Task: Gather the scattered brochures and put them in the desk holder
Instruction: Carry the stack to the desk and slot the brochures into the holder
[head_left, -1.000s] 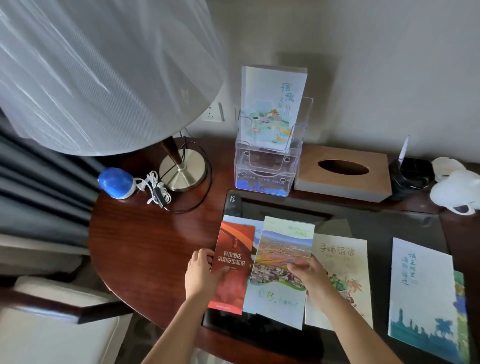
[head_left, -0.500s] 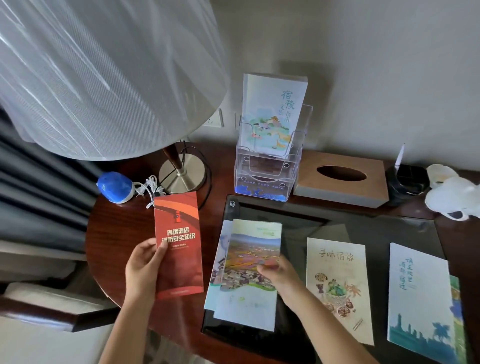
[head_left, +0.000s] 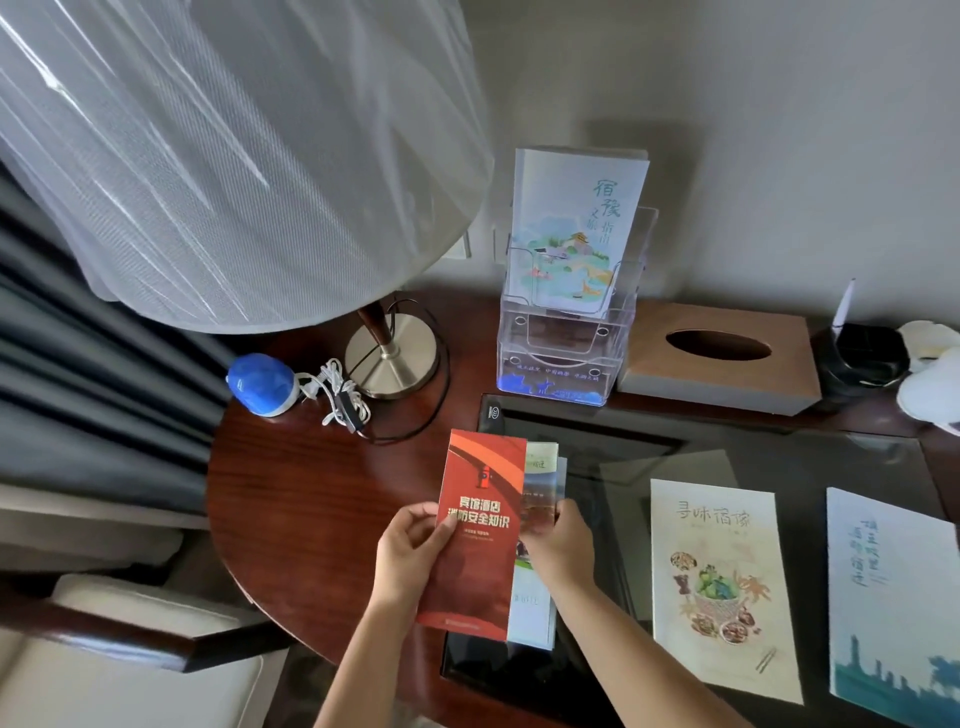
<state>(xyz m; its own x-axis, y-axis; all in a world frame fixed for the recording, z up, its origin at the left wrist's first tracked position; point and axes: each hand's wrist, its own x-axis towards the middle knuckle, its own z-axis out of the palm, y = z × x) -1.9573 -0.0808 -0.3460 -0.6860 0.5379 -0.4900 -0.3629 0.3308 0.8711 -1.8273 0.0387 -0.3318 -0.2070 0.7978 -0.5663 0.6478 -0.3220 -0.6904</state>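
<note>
— What does the red one say?
— The red brochure (head_left: 478, 525) reads 宾馆酒店 消防安全知识 in gold, with a small hydrant drawn above. It's glossy, tall and narrow.
— Who has it?
— The left hand (head_left: 410, 556) pinches its left edge, thumb flat on the cover and fingers behind. The right hand (head_left: 558, 545) is curled round the right side of the landscape leaflets (head_left: 540, 483) tucked straight behind it, so only a strip of them shows. The bundle is over the left edge of the dark mat (head_left: 779, 457), near the front edge of the desk (head_left: 291, 493). I can't tell whether its lower end touches.
— And the desk holder?
— The desk holder (head_left: 558, 353) is clear plastic, stepped in tiers, at the desk's back edge. The blue print along its lowest lip is too small to read. One guide booklet (head_left: 576, 228) stands upright in the rear pocket, with 宿豫 in large green characters and a painted pavilion below.
— Anything lying loose?
— Two, flat on the mat. The food brochure (head_left: 719, 582), matt cream paper, is titled 寻味宿豫 over a bowl of dishes. The white booklet (head_left: 893, 597), at the mat's right edge, has vertical writing I can't make out and a blue skyline along the bottom.
— Beside the holder?
— A wooden tissue box (head_left: 722, 358) with an oval slot sits just to its right. The lamp (head_left: 389, 353), with a brushed metal foot and a gauzy shade, is to its left.
</note>
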